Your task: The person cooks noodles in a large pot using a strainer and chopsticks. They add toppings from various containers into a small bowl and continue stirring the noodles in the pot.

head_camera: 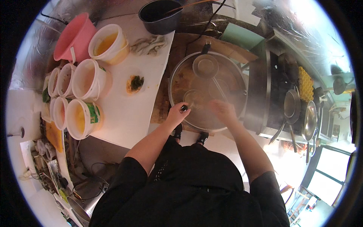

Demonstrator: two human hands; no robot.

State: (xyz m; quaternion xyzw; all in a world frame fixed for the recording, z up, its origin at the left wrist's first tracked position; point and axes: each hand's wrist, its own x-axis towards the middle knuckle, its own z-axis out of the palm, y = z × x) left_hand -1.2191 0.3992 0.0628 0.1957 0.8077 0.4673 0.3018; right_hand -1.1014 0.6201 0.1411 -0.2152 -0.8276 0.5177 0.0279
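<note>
A large round metal pot (173, 98) stands before me, steam blurring what is in it. At its near left rim, my left hand (179, 111) grips a dark handle (183, 108); a round ladle or strainer (193, 99) appears below it in the steam. Over the right part of the pot is my right hand (222, 110), blurred by steam, near the end of a thin pale handle (219, 88). Whether its fingers hold that handle cannot be told. A round mesh strainer (205, 66) lies at the far side, with a black handle at the far rim.
On the white table (122, 113) at left stand several white plastic buckets (85, 79), a pink bucket (73, 39), a crumpled cloth (149, 45) and a small heap of dark green food (137, 82). A black pot (161, 21) sits beyond. Frying pans (292, 103) rest on the stove at right.
</note>
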